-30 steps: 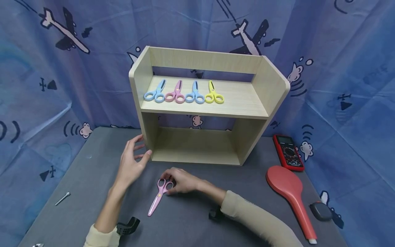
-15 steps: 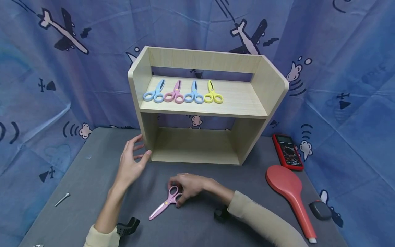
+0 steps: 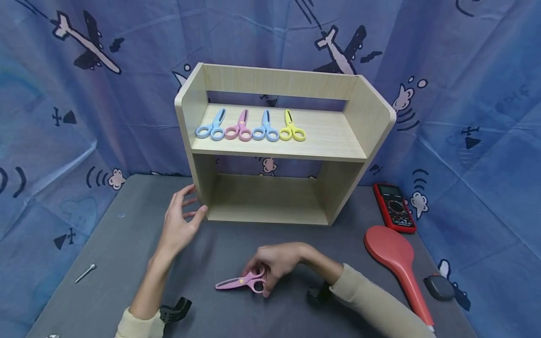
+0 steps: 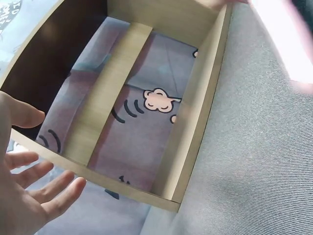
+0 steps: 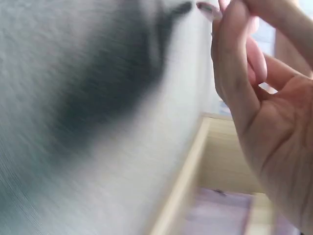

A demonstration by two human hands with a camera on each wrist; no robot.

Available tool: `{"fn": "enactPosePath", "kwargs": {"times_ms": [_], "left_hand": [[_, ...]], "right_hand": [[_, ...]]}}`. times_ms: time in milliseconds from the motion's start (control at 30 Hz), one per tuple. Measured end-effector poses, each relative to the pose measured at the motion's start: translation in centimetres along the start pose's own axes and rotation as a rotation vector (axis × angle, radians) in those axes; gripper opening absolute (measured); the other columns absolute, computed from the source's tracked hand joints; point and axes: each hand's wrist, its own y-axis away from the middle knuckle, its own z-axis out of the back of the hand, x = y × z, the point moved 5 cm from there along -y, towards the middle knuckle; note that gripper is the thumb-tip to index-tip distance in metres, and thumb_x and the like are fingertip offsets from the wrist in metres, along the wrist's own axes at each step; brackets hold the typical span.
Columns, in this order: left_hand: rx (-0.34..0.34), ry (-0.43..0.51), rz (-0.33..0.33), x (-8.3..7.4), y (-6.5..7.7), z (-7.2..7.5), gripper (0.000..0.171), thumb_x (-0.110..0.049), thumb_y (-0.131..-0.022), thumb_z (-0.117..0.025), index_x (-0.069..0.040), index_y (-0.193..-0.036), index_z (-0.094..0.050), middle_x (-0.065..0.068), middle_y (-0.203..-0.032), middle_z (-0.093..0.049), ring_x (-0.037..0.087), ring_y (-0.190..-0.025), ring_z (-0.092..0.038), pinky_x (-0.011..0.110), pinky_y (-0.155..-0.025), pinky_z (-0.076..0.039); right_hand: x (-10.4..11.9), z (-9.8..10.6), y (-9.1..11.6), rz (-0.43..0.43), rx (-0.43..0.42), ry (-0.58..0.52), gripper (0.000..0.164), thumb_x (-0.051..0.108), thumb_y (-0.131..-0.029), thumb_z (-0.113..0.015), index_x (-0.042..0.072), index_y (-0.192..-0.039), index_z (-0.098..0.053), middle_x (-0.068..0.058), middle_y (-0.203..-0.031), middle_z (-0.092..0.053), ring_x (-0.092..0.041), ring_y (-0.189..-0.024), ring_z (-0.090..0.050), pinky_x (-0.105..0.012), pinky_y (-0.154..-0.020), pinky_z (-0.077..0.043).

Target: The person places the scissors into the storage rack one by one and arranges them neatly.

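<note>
My right hand pinches a pair of pink scissors by the handle loops, the blades pointing left over the grey table. In the right wrist view a bit of the pink handle shows between the curled fingers. My left hand has its fingers spread at the lower left side of the wooden shelf, fingertips right at the panel. On the upper board lie blue scissors, pink scissors, a second blue pair and yellow scissors, side by side.
Along the right of the table lie a red multimeter, a red paddle-shaped thing with a long handle and a small dark rounded object. A metal bolt lies on the left. A printed blue curtain hangs behind.
My right hand has moved right and toward me with the pink scissors, whose blades have swung from pointing toward me to pointing left. The left hand has stayed in place.
</note>
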Motion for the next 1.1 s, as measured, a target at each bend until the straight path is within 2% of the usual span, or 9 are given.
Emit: {"fn": "enactPosePath", "kwargs": {"times_ms": [133,267,400,500,567,700,800,933,1100], "left_hand": [[-0.003,0.008,0.004,0.0,0.0,-0.1,0.067,-0.009,-0.102,-0.071,-0.004,-0.163,-0.042,0.023,-0.159,-0.048,0.048,-0.143,-0.058,0.065,-0.104,-0.061],[-0.002,0.009,0.007,0.0,0.0,-0.1,0.067,-0.009,-0.103,-0.071,-0.004,-0.163,-0.042,0.024,-0.159,-0.048,0.048,-0.143,-0.058,0.065,-0.105,-0.06],[0.003,0.009,0.008,-0.1,-0.1,-0.1,0.067,-0.011,-0.103,-0.07,-0.003,-0.163,-0.041,0.024,-0.16,-0.047,0.049,-0.143,-0.057,0.065,-0.105,-0.06],[0.003,0.011,0.009,-0.1,-0.1,0.0,0.067,-0.011,-0.104,-0.07,-0.004,-0.163,-0.041,0.023,-0.16,-0.047,0.048,-0.144,-0.057,0.065,-0.105,-0.06],[0.001,0.014,0.009,-0.1,-0.1,0.0,0.066,-0.011,-0.103,-0.07,-0.004,-0.163,-0.041,0.023,-0.16,-0.047,0.048,-0.144,-0.057,0.066,-0.105,-0.06],[0.004,0.015,0.007,-0.1,-0.1,0.0,0.066,-0.011,-0.104,-0.07,-0.004,-0.163,-0.041,0.022,-0.16,-0.047,0.048,-0.144,-0.057,0.065,-0.105,-0.06],[0.011,0.013,0.003,-0.1,0.0,-0.1,0.066,-0.012,-0.104,-0.069,-0.005,-0.163,-0.041,0.022,-0.16,-0.046,0.048,-0.144,-0.057,0.064,-0.106,-0.06],[0.01,0.016,-0.004,-0.1,0.1,-0.1,0.066,-0.012,-0.104,-0.069,-0.005,-0.163,-0.041,0.022,-0.16,-0.047,0.048,-0.144,-0.057,0.064,-0.105,-0.06],[0.006,0.014,-0.005,-0.1,0.1,-0.1,0.066,-0.011,-0.104,-0.07,-0.005,-0.163,-0.041,0.022,-0.159,-0.047,0.048,-0.144,-0.058,0.064,-0.105,-0.06]], "right_hand": [[2.5,2.5,3.0,0.021,-0.201,0.04,0.062,0.024,-0.087,-0.093,0.007,-0.142,-0.07,0.004,-0.1,-0.066,0.004,-0.079,-0.055,-0.013,-0.067,-0.052],[5.3,5.8,6.9,0.063,-0.433,0.067,0.064,0.028,-0.087,-0.094,0.008,-0.143,-0.07,-0.001,-0.104,-0.068,-0.002,-0.085,-0.06,-0.019,-0.073,-0.06],[8.0,9.2,10.9,0.135,-0.659,0.106,0.064,0.021,-0.085,-0.095,0.007,-0.142,-0.069,-0.002,-0.103,-0.068,-0.009,-0.088,-0.063,-0.022,-0.073,-0.062],[9.6,12.0,13.7,0.153,-0.828,0.184,0.064,0.013,-0.085,-0.094,0.006,-0.143,-0.068,-0.004,-0.104,-0.068,-0.014,-0.09,-0.062,-0.022,-0.071,-0.06],[10.1,14.1,15.4,0.115,-0.939,0.235,0.065,0.01,-0.086,-0.093,0.005,-0.145,-0.067,-0.007,-0.105,-0.069,-0.017,-0.091,-0.062,-0.02,-0.072,-0.059],[9.4,18.3,18.0,-0.061,-1.126,0.32,0.062,0.009,-0.088,-0.091,0.003,-0.145,-0.068,-0.014,-0.107,-0.072,-0.022,-0.092,-0.062,-0.014,-0.076,-0.055],[7.7,20.9,19.0,-0.208,-1.196,0.354,0.053,0.015,-0.09,-0.09,0.0,-0.138,-0.071,-0.016,-0.098,-0.069,-0.024,-0.087,-0.058,-0.013,-0.07,-0.045],[5.2,22.8,19.3,-0.371,-1.202,0.323,0.042,0.029,-0.094,-0.086,0.001,-0.123,-0.076,-0.011,-0.087,-0.062,-0.021,-0.081,-0.051,-0.022,-0.062,-0.034],[3.4,23.4,19.0,-0.447,-1.215,0.289,0.046,0.039,-0.096,-0.083,0.002,-0.121,-0.079,-0.012,-0.091,-0.067,-0.021,-0.082,-0.051,-0.026,-0.062,-0.033]]}}
